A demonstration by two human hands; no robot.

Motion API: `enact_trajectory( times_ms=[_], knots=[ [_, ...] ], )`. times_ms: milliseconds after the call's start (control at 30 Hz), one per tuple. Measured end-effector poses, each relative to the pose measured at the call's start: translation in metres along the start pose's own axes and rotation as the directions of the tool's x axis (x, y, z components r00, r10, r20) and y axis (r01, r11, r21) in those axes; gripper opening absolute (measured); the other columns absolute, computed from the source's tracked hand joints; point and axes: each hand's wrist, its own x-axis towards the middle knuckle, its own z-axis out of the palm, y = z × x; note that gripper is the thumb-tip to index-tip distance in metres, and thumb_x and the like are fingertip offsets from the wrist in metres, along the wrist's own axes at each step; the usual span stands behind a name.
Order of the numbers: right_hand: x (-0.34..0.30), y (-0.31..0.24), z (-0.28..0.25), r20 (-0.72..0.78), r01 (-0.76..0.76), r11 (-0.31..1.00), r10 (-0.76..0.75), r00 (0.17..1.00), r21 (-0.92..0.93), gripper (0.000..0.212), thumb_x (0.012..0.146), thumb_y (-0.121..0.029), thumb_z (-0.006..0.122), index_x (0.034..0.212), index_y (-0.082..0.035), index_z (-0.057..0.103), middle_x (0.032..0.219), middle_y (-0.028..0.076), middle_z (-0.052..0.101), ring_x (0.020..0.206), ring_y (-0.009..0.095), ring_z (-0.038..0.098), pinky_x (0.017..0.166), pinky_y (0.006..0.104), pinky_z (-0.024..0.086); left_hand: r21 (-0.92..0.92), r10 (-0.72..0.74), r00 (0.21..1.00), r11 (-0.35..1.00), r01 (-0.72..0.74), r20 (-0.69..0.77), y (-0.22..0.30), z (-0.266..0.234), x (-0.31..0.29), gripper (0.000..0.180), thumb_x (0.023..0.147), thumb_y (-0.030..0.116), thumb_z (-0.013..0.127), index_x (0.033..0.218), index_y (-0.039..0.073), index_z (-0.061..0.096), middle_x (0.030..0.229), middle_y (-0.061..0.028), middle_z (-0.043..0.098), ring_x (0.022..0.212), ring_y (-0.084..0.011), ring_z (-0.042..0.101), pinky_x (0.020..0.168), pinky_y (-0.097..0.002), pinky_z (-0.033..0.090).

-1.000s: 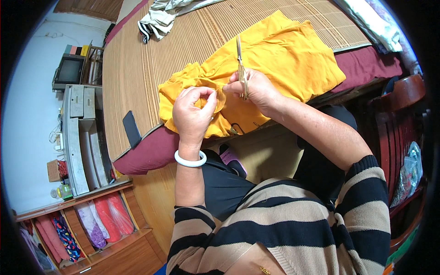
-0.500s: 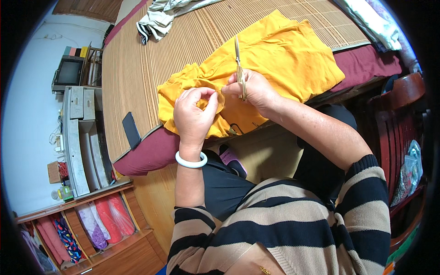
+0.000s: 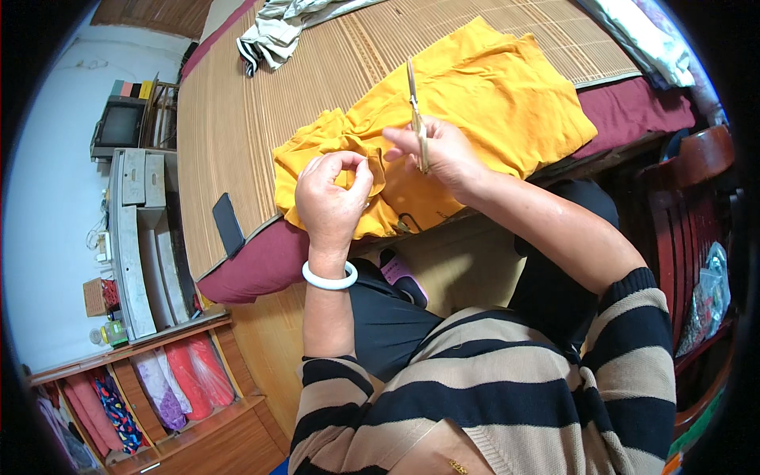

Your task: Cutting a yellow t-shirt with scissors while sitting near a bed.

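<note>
A yellow garment [image 3: 507, 103] with a little dark print lies bunched and folded along the near edge of the bed. My left hand [image 3: 326, 198], wearing a pale bangle [image 3: 329, 283] at the wrist, pinches thumb and forefinger together on a fold of it; the exact spot is partly hidden by the fingers. To its right, my right hand [image 3: 450, 158] keeps a pair of scissors [image 3: 412, 87] in the palm, blades pointing away from me. Its forefinger and thumb are stretched toward the left hand, slightly apart from it, over the garment.
A woven mat [image 3: 253, 142] covers the bed, with a dark phone [image 3: 228, 224] near its left edge. Light clothes [image 3: 273, 39] lie at the far side. A wooden chair [image 3: 673, 214] stands at right, a grey cabinet [image 3: 131, 237] at left.
My right hand has drawn a little away from the left fingertips, its fingers extending, with the scissors still in it. My left hand has shifted slightly left and keeps its pinch.
</note>
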Motion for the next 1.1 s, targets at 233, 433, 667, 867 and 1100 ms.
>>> enact_trajectory(
  times_ms=[233, 433, 667, 867, 1100],
  knots=[
    [-0.026, -0.028, -0.002, 0.315, -0.099, 0.991, 0.124, 0.941, -0.094, 0.056, 0.088, -0.064, 0.052, 0.079, -0.009, 0.058, 0.069, 0.009, 0.066, 0.055, 0.012, 0.059, 0.052, 0.0229, 0.042, -0.054, -0.110, 0.994, 0.992, 0.110, 0.000, -0.007, -0.002, -0.003, 0.007, 0.075, 0.005, 0.070, 0.079, 0.002, 0.065, 0.075, -0.0086, 0.066, 0.071, -0.0242, 0.063, 0.067, -0.0334, 0.049],
    [-0.040, -0.027, 0.000, 0.452, -0.189, 0.937, 0.311, 0.836, -0.295, 0.060, 0.097, -0.060, 0.037, 0.077, -0.007, 0.057, 0.070, 0.010, 0.067, 0.055, 0.012, 0.059, 0.052, 0.0235, 0.043, -0.110, -0.162, 0.987, 0.981, 0.163, 0.022, -0.016, -0.004, -0.004, 0.007, 0.082, 0.003, 0.070, 0.086, 0.000, 0.066, 0.079, -0.0021, 0.067, 0.073, -0.0076, 0.060, 0.068, -0.0231, 0.048],
    [-0.042, -0.014, 0.002, 0.424, -0.297, 0.865, 0.465, 0.777, -0.405, 0.073, 0.086, -0.076, 0.039, 0.071, -0.008, 0.060, 0.070, 0.010, 0.069, 0.058, 0.013, 0.065, 0.051, 0.0229, 0.046, -0.164, -0.219, 0.976, 0.963, 0.215, -0.006, -0.017, -0.005, -0.004, 0.007, 0.079, 0.006, 0.070, 0.082, 0.002, 0.066, 0.075, -0.0062, 0.068, 0.068, -0.0146, 0.064, 0.062, -0.0269, 0.049],
    [-0.041, -0.008, 0.005, 0.397, -0.331, 0.872, 0.465, 0.791, -0.361, 0.074, 0.085, -0.077, 0.040, 0.071, -0.007, 0.060, 0.070, 0.011, 0.068, 0.058, 0.014, 0.065, 0.049, 0.0219, 0.046, -0.130, -0.189, 0.982, 0.974, 0.186, -0.010, -0.014, -0.005, -0.004, 0.007, 0.078, 0.005, 0.070, 0.081, 0.002, 0.065, 0.075, -0.0063, 0.067, 0.066, -0.0153, 0.063, 0.059, -0.0271, 0.048],
    [-0.036, -0.007, 0.004, 0.390, -0.280, 0.888, 0.418, 0.820, -0.364, 0.074, 0.086, -0.077, 0.040, 0.072, -0.006, 0.060, 0.069, 0.011, 0.068, 0.058, 0.015, 0.065, 0.049, 0.0227, 0.045, -0.106, -0.163, 0.987, 0.981, 0.163, 0.011, -0.011, -0.002, -0.004, 0.006, 0.077, 0.006, 0.068, 0.080, 0.002, 0.064, 0.073, -0.0080, 0.066, 0.065, -0.0192, 0.064, 0.060, -0.0289, 0.049]
  ],
)
